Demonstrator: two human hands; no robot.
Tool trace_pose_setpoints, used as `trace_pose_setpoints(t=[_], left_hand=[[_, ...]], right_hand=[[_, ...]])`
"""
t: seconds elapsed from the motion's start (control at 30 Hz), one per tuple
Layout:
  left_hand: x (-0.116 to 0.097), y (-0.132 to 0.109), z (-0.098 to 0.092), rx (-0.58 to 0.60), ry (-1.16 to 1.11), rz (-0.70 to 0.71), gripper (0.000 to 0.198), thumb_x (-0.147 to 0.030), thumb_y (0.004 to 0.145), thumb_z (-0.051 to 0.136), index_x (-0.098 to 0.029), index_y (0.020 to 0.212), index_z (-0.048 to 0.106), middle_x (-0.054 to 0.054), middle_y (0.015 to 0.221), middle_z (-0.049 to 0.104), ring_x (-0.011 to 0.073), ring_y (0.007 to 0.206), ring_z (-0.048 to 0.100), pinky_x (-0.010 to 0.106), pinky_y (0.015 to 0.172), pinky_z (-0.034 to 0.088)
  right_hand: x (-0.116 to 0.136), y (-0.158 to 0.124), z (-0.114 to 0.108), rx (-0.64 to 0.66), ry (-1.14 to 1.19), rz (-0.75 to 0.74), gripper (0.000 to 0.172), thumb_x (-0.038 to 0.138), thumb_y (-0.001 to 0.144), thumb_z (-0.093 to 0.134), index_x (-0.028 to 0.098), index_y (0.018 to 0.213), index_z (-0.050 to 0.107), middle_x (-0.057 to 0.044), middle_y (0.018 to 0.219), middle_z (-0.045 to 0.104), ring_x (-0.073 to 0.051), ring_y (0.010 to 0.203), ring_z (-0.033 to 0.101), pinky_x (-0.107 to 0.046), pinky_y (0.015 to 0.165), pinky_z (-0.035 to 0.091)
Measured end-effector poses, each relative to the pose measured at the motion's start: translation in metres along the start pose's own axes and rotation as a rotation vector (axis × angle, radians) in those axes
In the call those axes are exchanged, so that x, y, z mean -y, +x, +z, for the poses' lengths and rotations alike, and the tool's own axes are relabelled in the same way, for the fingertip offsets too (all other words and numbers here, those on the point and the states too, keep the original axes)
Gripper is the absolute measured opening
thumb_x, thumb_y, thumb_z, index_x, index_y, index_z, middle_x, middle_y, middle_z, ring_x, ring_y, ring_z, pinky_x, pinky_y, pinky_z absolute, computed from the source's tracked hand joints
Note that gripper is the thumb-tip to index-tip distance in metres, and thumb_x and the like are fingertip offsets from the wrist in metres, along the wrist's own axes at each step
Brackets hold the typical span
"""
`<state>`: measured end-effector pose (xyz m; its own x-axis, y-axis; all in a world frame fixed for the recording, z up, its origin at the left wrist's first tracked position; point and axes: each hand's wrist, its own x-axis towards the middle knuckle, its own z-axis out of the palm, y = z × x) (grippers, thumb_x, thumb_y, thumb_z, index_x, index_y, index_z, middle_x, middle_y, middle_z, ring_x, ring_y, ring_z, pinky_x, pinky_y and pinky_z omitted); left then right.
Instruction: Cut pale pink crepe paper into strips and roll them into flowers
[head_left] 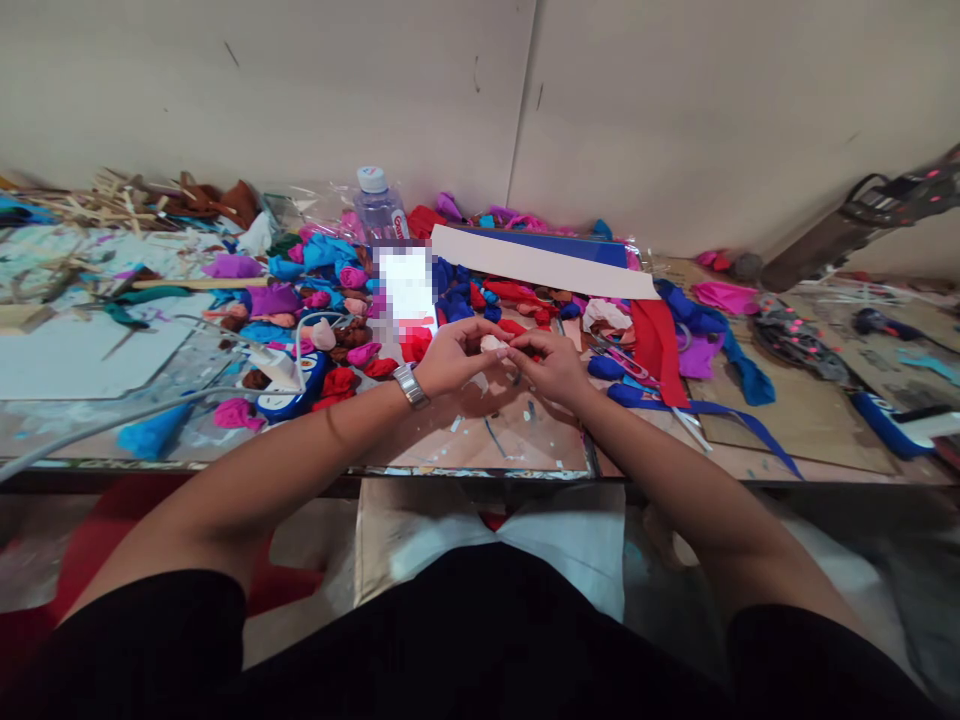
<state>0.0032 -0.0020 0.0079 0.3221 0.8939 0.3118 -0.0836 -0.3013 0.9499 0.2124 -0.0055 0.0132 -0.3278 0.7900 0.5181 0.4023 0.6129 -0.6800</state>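
1. Above the bare front part of the table [465, 445], the left hand [454, 358] and right hand [551, 362] meet at a small pale piece [491, 343]; paper or cloth, cannot tell.
2. Left fingers curl inward, gripping the pale piece from one side. Watch [411, 386] on that wrist.
3. Right fingers close on its other side. Likely reason for the double pinch: so small and soft-looking a thing needs one side steadied while the other is handled.
4. Crumpled coloured pieces [274, 298] heap to the left and behind; probably kept there to leave the front free, yet near.
5. Phone [411, 285], screen lit but blurred, sits just beyond the left hand, presumably for easy glancing.
6. Bottle [382, 215] stands upright behind it, near the wall [300, 90], clear of the elbows.
7. Pale strip [540, 262] lies slantwise across the far pile; red strip [660, 345] reaches toward the front. Pink-handled scissors [628, 366], partly covered, lie right of the right hand, apparently for convenience.
8. Power strip [300, 395] sits left, a white plug [274, 365] in it, perhaps so its cable [135, 415] avoids the working spot.
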Motion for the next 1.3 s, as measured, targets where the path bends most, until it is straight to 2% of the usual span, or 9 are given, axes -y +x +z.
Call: trace_pose_setpoints(t=[0.23,0.4,0.57,0.73,0.83,0.93,1.03,1.17,1.3], left_hand=[[0.001,0.001,-0.001,0.013,-0.006,0.038,0.054,-0.040,0.075,0.092,-0.017,0.117,0.066,0.014,0.118,0.077,0.0219,0.101,0.076,0.034,0.086,0.063],[0.001,0.001,0.000,0.029,-0.067,0.004,0.071,-0.038,0.074,0.093,-0.020,0.133,0.057,0.011,0.115,0.077,0.0191,0.091,0.076,0.031,0.078,0.063],[0.008,0.003,-0.001,0.007,-0.032,-0.085,0.050,-0.049,0.077,0.089,-0.015,0.108,0.070,0.010,0.101,0.079,0.0204,0.085,0.076,0.033,0.076,0.063],[0.013,0.003,-0.001,-0.008,-0.007,-0.059,0.047,-0.052,0.077,0.088,-0.017,0.105,0.074,0.007,0.095,0.079,0.0191,0.081,0.075,0.030,0.071,0.061],[0.013,0.003,-0.001,-0.007,0.013,-0.031,0.046,-0.053,0.080,0.085,-0.017,0.106,0.074,0.008,0.095,0.079,0.0191,0.080,0.074,0.031,0.070,0.061],[0.011,0.002,-0.002,-0.015,0.109,0.012,0.043,-0.054,0.086,0.079,-0.017,0.106,0.073,0.008,0.098,0.079,0.0191,0.081,0.074,0.031,0.072,0.060],[0.008,0.000,-0.005,-0.011,0.338,0.073,0.036,-0.051,0.090,0.075,-0.018,0.104,0.075,0.007,0.097,0.079,0.0188,0.082,0.073,0.030,0.072,0.058],[0.005,-0.001,-0.006,0.024,0.426,0.064,0.037,-0.052,0.091,0.074,-0.019,0.106,0.078,0.006,0.095,0.081,0.0194,0.080,0.074,0.030,0.070,0.058],[0.003,0.000,-0.003,-0.015,0.182,-0.025,0.047,-0.058,0.082,0.083,-0.017,0.103,0.079,0.010,0.094,0.082,0.0216,0.081,0.077,0.034,0.075,0.062]], right_hand=[[-0.006,0.001,0.000,0.039,-0.032,-0.066,0.032,0.052,0.094,0.071,0.022,0.093,0.082,-0.007,0.092,0.079,-0.020,0.079,0.069,-0.033,0.074,0.051],[-0.011,0.002,0.006,-0.009,0.234,0.129,0.040,0.059,0.086,0.078,0.020,0.091,0.082,-0.003,0.080,0.076,-0.016,0.065,0.063,-0.029,0.061,0.049],[-0.011,0.001,0.009,0.020,0.436,0.295,0.049,0.066,0.075,0.084,0.018,0.083,0.078,0.000,0.064,0.068,-0.014,0.054,0.058,-0.026,0.051,0.046],[-0.008,0.000,0.009,0.040,0.406,0.318,0.051,0.068,0.077,0.082,0.018,0.081,0.076,-0.001,0.064,0.068,-0.014,0.055,0.060,-0.026,0.051,0.047],[-0.007,0.000,0.009,-0.034,0.368,0.265,0.049,0.062,0.072,0.088,0.019,0.088,0.074,-0.003,0.079,0.073,-0.014,0.066,0.063,-0.026,0.059,0.052],[-0.007,0.000,0.007,-0.042,0.402,0.205,0.062,0.053,0.072,0.091,0.024,0.122,0.068,-0.005,0.115,0.074,-0.014,0.078,0.066,-0.027,0.072,0.058],[-0.010,0.000,0.003,0.040,0.399,0.102,0.076,0.047,0.079,0.089,0.033,0.146,0.056,-0.008,0.146,0.061,-0.015,0.089,0.069,-0.030,0.082,0.060],[-0.015,0.002,-0.001,0.061,0.259,-0.014,0.044,0.048,0.085,0.083,0.028,0.124,0.073,-0.008,0.134,0.070,-0.023,0.112,0.069,-0.035,0.093,0.058],[-0.015,0.004,0.001,0.005,0.345,0.065,0.039,0.054,0.082,0.084,0.023,0.103,0.073,-0.007,0.111,0.075,-0.020,0.095,0.071,-0.033,0.083,0.059]])
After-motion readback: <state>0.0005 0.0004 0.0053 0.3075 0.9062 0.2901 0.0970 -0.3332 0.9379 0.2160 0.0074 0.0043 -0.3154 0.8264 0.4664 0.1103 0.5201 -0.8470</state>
